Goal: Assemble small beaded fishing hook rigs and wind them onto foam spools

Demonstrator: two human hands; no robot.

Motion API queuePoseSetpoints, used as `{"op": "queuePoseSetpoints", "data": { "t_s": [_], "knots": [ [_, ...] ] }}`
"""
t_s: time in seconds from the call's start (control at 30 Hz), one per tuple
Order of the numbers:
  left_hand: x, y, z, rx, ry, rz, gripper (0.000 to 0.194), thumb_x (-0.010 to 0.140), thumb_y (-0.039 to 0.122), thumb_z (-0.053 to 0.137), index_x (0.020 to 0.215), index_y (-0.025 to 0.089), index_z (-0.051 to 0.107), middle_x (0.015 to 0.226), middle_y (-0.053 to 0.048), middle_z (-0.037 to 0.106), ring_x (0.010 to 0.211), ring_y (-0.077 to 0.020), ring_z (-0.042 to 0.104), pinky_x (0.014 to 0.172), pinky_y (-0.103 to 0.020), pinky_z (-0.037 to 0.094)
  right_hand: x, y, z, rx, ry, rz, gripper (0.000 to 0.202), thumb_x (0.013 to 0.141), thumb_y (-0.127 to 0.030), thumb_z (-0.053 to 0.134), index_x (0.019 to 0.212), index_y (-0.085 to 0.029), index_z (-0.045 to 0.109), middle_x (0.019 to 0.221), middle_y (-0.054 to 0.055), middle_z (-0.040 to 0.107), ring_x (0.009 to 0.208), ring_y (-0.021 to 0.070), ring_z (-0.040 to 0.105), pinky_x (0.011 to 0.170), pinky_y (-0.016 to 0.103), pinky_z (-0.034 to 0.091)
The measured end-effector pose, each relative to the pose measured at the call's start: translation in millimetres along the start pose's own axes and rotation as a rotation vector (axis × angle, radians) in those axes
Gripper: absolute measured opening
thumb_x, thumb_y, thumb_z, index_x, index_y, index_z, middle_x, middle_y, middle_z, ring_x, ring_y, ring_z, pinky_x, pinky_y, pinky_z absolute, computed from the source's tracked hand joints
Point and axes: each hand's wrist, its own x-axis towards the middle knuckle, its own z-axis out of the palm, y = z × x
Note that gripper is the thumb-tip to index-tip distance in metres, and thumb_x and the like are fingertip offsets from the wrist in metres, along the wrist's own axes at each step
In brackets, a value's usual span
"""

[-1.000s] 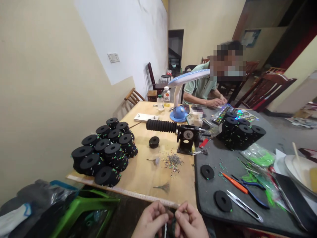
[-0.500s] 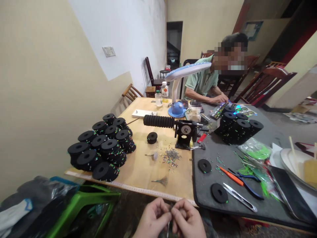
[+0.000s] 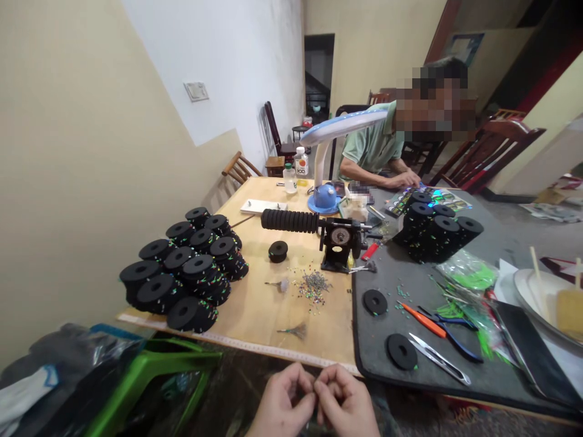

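My left hand (image 3: 288, 397) and my right hand (image 3: 341, 397) meet just in front of the table's near edge. Both have thumb and fingers pinched together, tips almost touching. Whatever they pinch is too small or hidden to make out. Nearest on the wooden table (image 3: 246, 325) lies a small tuft of fine bristles (image 3: 298, 331); a second tuft (image 3: 282, 285) sits farther back. Beside that one is a scattered pile of tiny metal pieces and coloured beads (image 3: 314, 284). A black foam ring (image 3: 401, 352) rests on the grey mat (image 3: 378, 379) to the right.
Stacked black foam spools (image 3: 184, 261) crowd the left side. A hand-cranked device (image 3: 339, 243) stands mid-table before a blue lamp (image 3: 324, 199). Scissors-like silver snips (image 3: 439, 358), pliers (image 3: 460, 340) and an orange-handled tool (image 3: 423, 320) lie right. Another person (image 3: 371, 149) sits opposite.
My hands stay pinched together in nearly the same place. A thin pale piece that showed below my fingertips is no longer visible. The view has shifted slightly.
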Motion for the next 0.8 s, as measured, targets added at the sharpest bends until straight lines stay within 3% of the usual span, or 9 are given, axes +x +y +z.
{"op": "queuePoseSetpoints", "data": {
  "t_s": [0.2, 0.33, 0.47, 0.6, 0.8],
  "knots": [
    [1, -1, 6.4, -0.193, -0.03, -0.127, 0.042, 0.065, 0.049, 0.077, 0.065, 0.02, 0.046, 0.054, 0.006, 0.052, 0.048, -0.0117, 0.052, 0.048, -0.023, 0.043, 1, 11, 2, 0.095, 0.008, 0.028, 0.051, 0.075, -0.069, 0.063, 0.071, -0.019, 0.054, 0.039, -0.007, 0.05, 0.032, 0.0061, 0.038, 0.037, 0.017, 0.03],
    [2, -7, 9.5, -0.388, -0.091, -0.163, 0.045, 0.061, 0.05, 0.082, 0.075, 0.019, 0.051, 0.063, 0.004, 0.059, 0.051, -0.0115, 0.057, 0.049, -0.022, 0.044, 0, 16, 2, 0.194, 0.019, 0.06, 0.051, 0.073, -0.069, 0.065, 0.071, -0.019, 0.053, 0.038, -0.009, 0.047, 0.032, 0.0054, 0.036, 0.037, 0.016, 0.031],
    [0, 0, 12.2, -0.505, -0.194, -0.231, 0.042, 0.065, 0.046, 0.082, 0.079, 0.017, 0.055, 0.065, 0.001, 0.064, 0.053, -0.0125, 0.062, 0.052, -0.022, 0.043, 0, 15, 1, 0.252, 0.029, 0.085, 0.051, 0.071, -0.069, 0.068, 0.071, -0.02, 0.052, 0.038, -0.011, 0.044, 0.032, 0.005, 0.035, 0.037, 0.016, 0.031],
    [-3, 5, 12.4, -0.516, -0.176, -0.251, 0.041, 0.065, 0.044, 0.083, 0.074, 0.016, 0.055, 0.064, 0.002, 0.064, 0.055, -0.0134, 0.065, 0.053, -0.022, 0.043, -2, 13, -1, 0.265, 0.027, 0.103, 0.052, 0.069, -0.068, 0.07, 0.069, -0.02, 0.052, 0.036, -0.012, 0.042, 0.031, 0.0048, 0.034, 0.037, 0.016, 0.029],
    [-2, -8, 6.4, -0.4, -0.14, -0.262, 0.038, 0.069, 0.045, 0.079, 0.074, 0.016, 0.055, 0.059, 0.002, 0.064, 0.05, -0.0103, 0.057, 0.049, -0.021, 0.04, -6, 15, -3, 0.282, 0.022, 0.171, 0.054, 0.067, -0.07, 0.069, 0.07, -0.02, 0.051, 0.037, -0.01, 0.048, 0.032, 0.005, 0.034, 0.038, 0.016, 0.026]
  ]
}}
